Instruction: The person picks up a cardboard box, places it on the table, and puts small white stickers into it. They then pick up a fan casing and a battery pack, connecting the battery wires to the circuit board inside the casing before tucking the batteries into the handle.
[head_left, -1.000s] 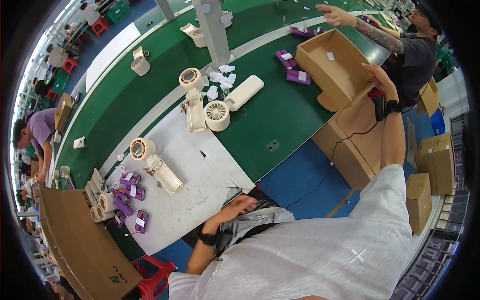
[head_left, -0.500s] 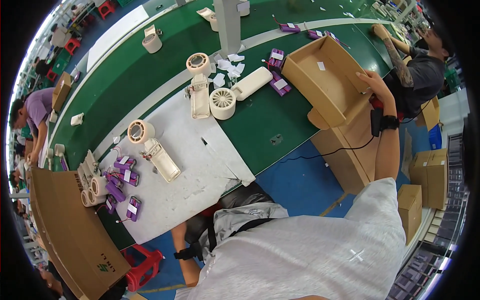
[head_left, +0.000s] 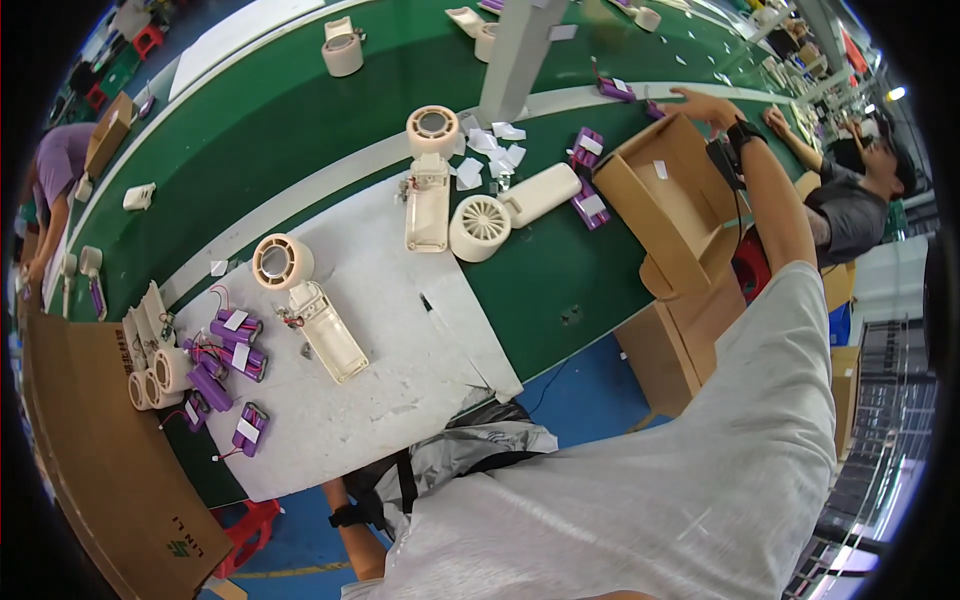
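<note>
My right hand reaches over the far side of an open cardboard box, fingers stretched out. Its fingertips are close to a purple battery pack on the green bench; I cannot tell whether they touch. Another purple pack lies just left of it. My left hand is low at the bench's near edge, its fingers hidden. On the white sheet lies a cream handheld fan with its handle open. Farther back are a second opened fan and a closed-handled fan.
Several purple battery packs and fan parts cluster at left beside a large carton. A grey post rises from the bench near white paper scraps. A co-worker sits at the right.
My right hand has left the cardboard box's right rim and moved farther away, past its far edge to the battery packs. The view has shifted, and my left arm stays low.
</note>
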